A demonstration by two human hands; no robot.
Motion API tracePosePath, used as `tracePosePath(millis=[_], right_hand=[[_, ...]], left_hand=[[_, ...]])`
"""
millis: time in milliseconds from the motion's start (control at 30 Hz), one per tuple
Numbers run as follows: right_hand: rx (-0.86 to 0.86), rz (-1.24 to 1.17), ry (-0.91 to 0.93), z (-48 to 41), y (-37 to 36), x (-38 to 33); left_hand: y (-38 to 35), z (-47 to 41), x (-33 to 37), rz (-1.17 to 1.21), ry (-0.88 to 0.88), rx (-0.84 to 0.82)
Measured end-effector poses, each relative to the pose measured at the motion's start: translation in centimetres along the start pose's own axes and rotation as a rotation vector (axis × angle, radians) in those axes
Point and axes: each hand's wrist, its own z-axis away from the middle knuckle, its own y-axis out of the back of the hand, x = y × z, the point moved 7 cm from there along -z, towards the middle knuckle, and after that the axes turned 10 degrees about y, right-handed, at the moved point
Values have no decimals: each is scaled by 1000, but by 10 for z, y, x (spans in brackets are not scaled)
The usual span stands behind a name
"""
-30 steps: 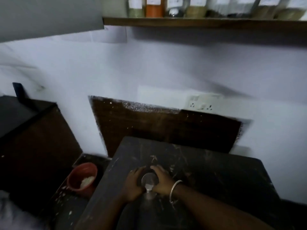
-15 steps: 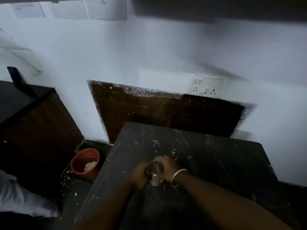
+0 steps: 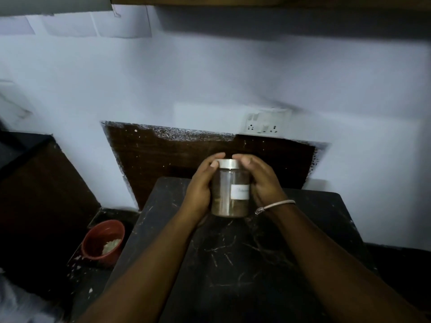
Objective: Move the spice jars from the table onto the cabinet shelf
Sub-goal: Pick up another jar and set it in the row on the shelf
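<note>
The spice jar [image 3: 229,192] is between the two hands, held up in front of the person and over the dark tabletop [image 3: 233,264]. It stands straight up. It does not look like it touches the tabletop.

The left hand [image 3: 200,185] holds the left side of the jar. Its fingers curl round the back and its thumb lies near the top. The right hand [image 3: 263,183] holds the right side the same way. The fingertips of both hands come close together behind the silver lid [image 3: 228,163].

The jar is see-through, with brown stuff inside and a white label [image 3: 240,191] on the front. The words on it are too blurry to read.

A thin bangle [image 3: 275,205] sits on the right wrist. A red pot [image 3: 102,241] with something pale in it sits low down, left of the tabletop. A wall socket [image 3: 265,123] is on the white wall behind. The edge of a wooden shelf [image 3: 256,0] shows at the very top, well above the jar.
</note>
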Motion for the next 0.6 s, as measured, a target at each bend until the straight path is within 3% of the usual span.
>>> tracePosePath(millis=[67,167,467,600], right_hand=[[12,-155,29,3,3,-27],[-6,-205,134,9,14,-73],[48,-137,429,36,30,-181],[71,-135,472,37,40,-205]], left_hand=[[-19,4,17,120,23,-20],[-54,16,45,208,53,-52],[-145,54,106,200,-38,-316],[-169,57,122,184,-85,-350]])
